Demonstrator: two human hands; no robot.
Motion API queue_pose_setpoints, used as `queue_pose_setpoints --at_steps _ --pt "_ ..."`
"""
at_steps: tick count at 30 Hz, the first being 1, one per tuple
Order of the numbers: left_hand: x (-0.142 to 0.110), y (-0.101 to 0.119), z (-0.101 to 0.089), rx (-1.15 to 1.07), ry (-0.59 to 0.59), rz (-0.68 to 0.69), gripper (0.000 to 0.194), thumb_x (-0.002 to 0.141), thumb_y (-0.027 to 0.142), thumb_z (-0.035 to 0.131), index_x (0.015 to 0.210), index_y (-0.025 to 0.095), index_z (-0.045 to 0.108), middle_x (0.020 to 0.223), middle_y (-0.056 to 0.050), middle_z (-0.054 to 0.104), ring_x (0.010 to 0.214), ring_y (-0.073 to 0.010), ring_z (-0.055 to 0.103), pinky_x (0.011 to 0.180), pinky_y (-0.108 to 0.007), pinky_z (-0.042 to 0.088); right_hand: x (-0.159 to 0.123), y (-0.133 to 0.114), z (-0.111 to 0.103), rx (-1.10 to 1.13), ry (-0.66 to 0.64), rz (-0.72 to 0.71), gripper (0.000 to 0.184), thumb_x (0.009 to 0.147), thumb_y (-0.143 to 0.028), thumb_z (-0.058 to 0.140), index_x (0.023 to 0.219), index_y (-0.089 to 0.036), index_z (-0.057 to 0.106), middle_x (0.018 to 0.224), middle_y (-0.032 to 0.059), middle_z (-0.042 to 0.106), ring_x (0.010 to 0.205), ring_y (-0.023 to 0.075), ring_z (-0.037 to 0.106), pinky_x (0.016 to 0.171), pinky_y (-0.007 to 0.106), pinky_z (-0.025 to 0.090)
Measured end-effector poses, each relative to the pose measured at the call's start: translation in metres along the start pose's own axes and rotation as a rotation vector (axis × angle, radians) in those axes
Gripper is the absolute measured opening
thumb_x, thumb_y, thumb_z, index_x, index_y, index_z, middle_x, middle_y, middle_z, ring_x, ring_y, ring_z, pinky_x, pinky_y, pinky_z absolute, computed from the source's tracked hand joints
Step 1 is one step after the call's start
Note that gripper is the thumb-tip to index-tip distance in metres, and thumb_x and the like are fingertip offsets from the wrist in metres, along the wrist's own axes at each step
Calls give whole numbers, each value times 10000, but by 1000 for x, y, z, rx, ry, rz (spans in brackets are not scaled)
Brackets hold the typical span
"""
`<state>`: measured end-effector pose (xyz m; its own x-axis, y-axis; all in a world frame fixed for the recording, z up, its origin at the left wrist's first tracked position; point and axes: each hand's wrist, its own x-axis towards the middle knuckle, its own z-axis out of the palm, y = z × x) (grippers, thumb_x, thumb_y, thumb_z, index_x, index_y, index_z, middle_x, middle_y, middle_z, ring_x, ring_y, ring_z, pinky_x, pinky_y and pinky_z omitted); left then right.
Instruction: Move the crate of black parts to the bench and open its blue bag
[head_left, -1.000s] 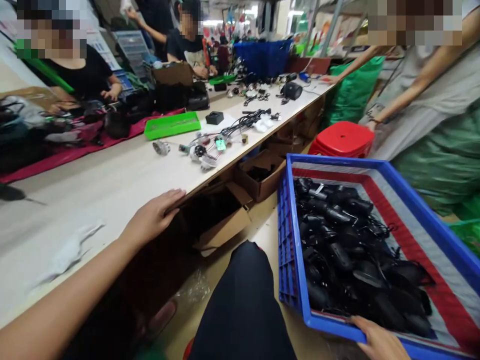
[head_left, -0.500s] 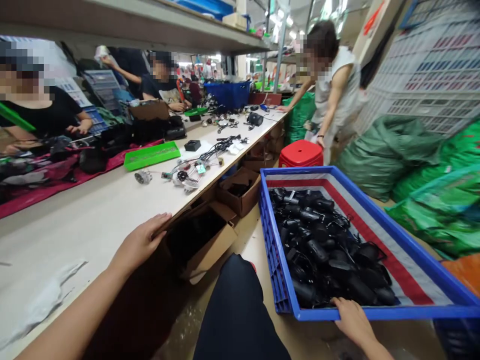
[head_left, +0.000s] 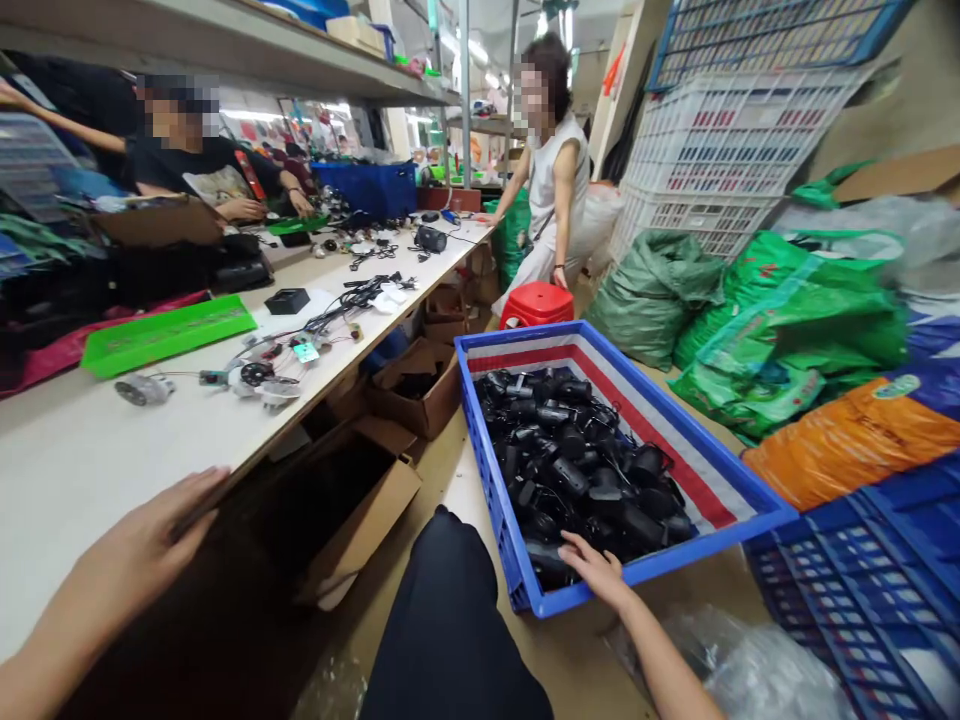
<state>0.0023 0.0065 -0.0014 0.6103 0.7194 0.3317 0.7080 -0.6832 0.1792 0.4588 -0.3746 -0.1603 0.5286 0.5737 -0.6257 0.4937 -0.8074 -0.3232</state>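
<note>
The right hand (head_left: pixel 596 572) is laid with curled fingers over the near rim of a blue plastic crate (head_left: pixel 487 510), though whether that rim is gripped or merely touched cannot be told; the crate is set on the floor at 1 o'clock from the black-trousered knee (head_left: pixel 442 620); a heap of black corded computer mice (head_left: pixel 570 480) is held inside it on a striped woven liner (head_left: pixel 652 435), and no mouse is seen lifted by either hand; the left hand (head_left: pixel 142 540) is kept open, fingers extended, at the edge of a white workbench (head_left: pixel 112 440) at 9 o'clock; stripped wired parts (head_left: pixel 259 375) and a green plastic tray (head_left: pixel 165 335) are laid out there; the view has been swung up and rightward, so green woven sacks (head_left: pixel 652 285) are now shown at 2 o'clock; a co-worker (head_left: pixel 551 170) has straightened and is seen at 12 o'clock behind a red plastic stool (head_left: pixel 538 305).
</note>
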Motion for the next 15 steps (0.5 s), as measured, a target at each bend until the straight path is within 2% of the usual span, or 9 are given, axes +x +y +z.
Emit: queue_pose_setpoints --at_steps 2,3,6,10,13,15 --pt "2 10 -6 -17 -17 -6 517 840 485 408 1246 197 546 1292 -47 590 1185 -205 559 1095 -434 399 3 -13 14 -74 121 64 622 871 -618 268 1311 -250 511 1303 54 591 1263 258 476 1117 499 233" --pt "3 16 -8 -19 -23 -2 500 843 457 419 1248 191 543 1294 -54 588 1187 -205 559 1091 -431 407 3 -17 20 -127 181 92 634 864 -637 283 1242 -222 577 1245 86 628 1211 288 516 1090 506 257" --pt "5 24 -10 26 -2 34 463 870 396 419 1258 174 537 1294 -76 587 1188 -202 560 1071 -408 440 6 -17 36 -217 289 103 557 881 -580 283 1064 -237 682 1027 85 715 1042 289 612 1009 480 333" --pt "2 25 -18 121 31 68 424 904 344 396 1262 166 537 1274 -67 601 1185 -186 562 1048 -384 469 16 -4 39 -163 308 66 545 860 -510 245 1022 -238 688 1002 103 719 1050 284 616 1019 461 345" --pt "2 45 -29 238 100 229 418 906 297 428 1294 159 496 1315 -87 566 1253 -230 505 999 -446 500 22 -11 37 61 262 102 643 805 -601 233 1140 -207 614 1131 122 681 1105 302 596 1052 468 356" --pt "6 68 -27 288 142 443 422 877 196 457 1298 163 479 1348 -90 534 1308 -251 445 940 -465 529 25 -29 40 306 233 48 778 780 -648 188 1285 -135 481 1288 152 587 1151 283 576 1067 433 382"
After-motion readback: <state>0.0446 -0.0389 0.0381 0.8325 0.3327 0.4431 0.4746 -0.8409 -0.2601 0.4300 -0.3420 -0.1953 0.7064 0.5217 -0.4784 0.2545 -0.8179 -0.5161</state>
